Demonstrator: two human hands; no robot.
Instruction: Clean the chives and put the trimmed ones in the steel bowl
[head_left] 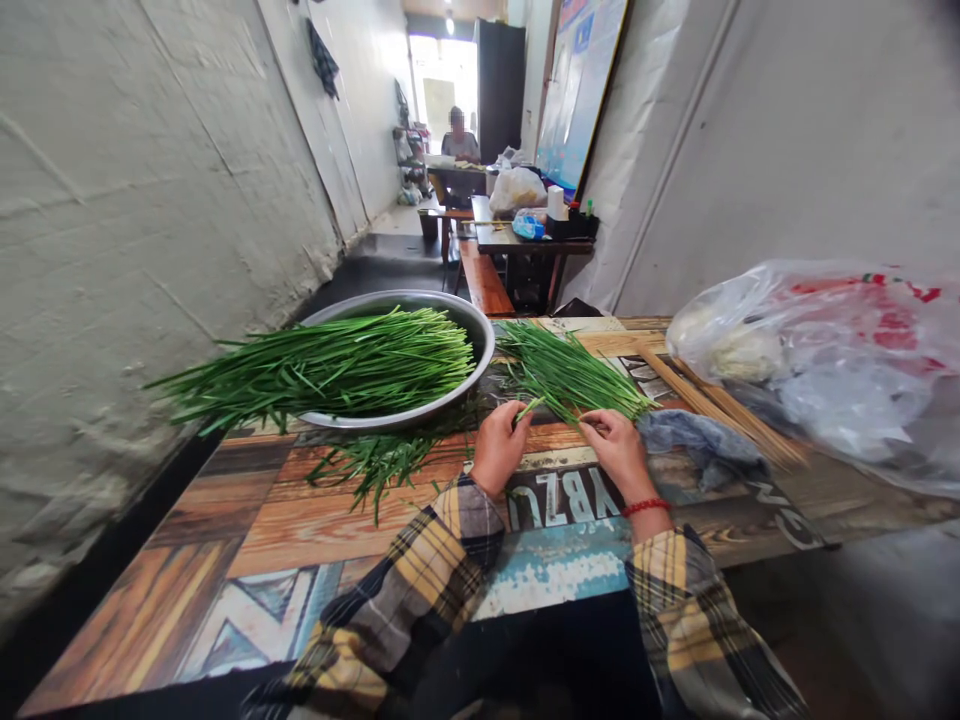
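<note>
My left hand [499, 446] is closed, with a short green piece of garlic chive [530, 408] sticking out between thumb and fingers. Thumb and forefinger of my right hand [618, 456] pinch at a thin chive stalk, close to the pale ends of a bunch of garlic chives [574, 368] lying on the table. To the left, a metal basin [482, 372] carries a large heap of chives [352, 362], whose leafy ends hang over its far-left rim. Loose chive leaves [382, 462] lie scattered in front of the basin.
A grey cloth [701, 443] lies right of my right hand, beside long wooden sticks [724, 408]. Clear plastic bags [847, 360] fill the table's right side. Behind stand another table [517, 238], a bench [486, 280] and a seated person [460, 145]. White walls flank both sides.
</note>
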